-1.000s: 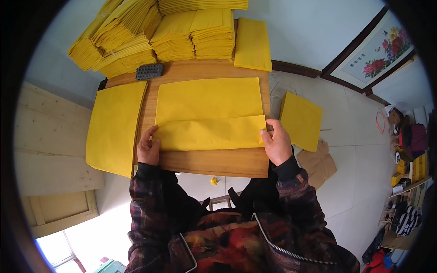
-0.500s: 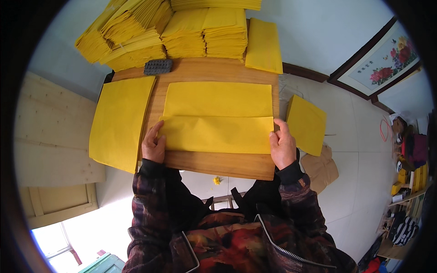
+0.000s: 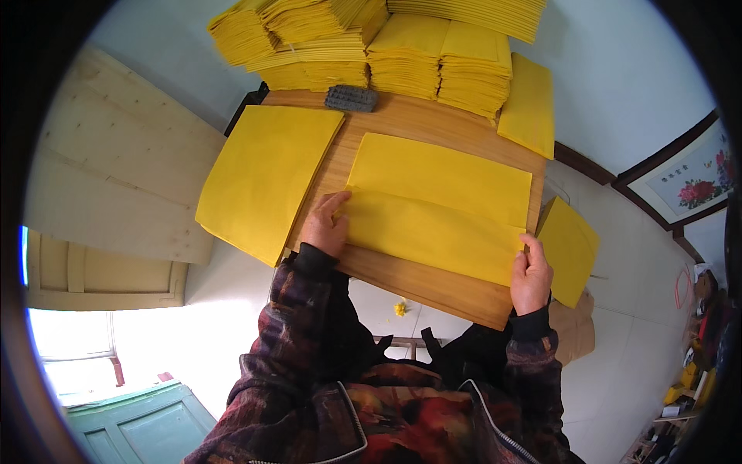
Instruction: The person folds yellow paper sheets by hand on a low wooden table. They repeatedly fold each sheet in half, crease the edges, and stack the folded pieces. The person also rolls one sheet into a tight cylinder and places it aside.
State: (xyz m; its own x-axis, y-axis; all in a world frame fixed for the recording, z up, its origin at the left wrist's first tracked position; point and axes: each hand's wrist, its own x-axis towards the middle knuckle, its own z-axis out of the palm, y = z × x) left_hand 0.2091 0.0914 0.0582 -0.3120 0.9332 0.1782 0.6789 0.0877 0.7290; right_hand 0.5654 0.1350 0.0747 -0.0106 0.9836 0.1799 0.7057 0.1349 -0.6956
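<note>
A yellow sheet [image 3: 440,236] lies in front of me on the wooden table [image 3: 421,278], its near part folded over toward the far side so that a crease-edged flap covers about half of it. My left hand [image 3: 326,224] is closed at the left end of the flap, fingertips on its edge. At the opposite end, my right hand [image 3: 532,277] pinches the flap's right edge between thumb and fingers. To the left of the sheet rests a flat stack of larger yellow sheets [image 3: 267,174], close to my left hand.
Tall piles of folded yellow sheets [image 3: 402,66] stand along the table's far side. A dark grey textured block [image 3: 351,98] sits before them. More yellow sheets [image 3: 570,251] are beyond the table's right edge, near brown paper [image 3: 573,329]. A wooden board [image 3: 127,155] leans at left.
The whole view has turned, so table and sheets appear shifted right and tilted. Both hands stay at the two ends of the folded flap.
</note>
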